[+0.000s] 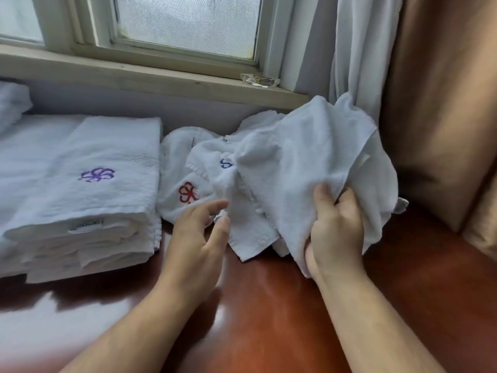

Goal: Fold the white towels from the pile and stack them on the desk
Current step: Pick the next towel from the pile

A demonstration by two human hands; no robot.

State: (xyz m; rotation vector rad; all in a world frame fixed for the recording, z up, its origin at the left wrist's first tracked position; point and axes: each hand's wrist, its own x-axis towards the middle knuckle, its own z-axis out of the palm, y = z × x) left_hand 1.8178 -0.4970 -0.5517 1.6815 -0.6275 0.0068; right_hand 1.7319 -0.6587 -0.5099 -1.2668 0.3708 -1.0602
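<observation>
Head view: my right grip (336,227) pinches a crumpled white towel (309,162), lifted above the pile (199,170) at the counter's back edge; bunched up, it shows no clear long axis. My left grip (201,232) hovers spread beside the pile. The folded stack (88,184) sits left, long axis front to back. The counter (282,319) is glossy red-brown wood, below a window (188,22) and curtain (357,49).
</observation>
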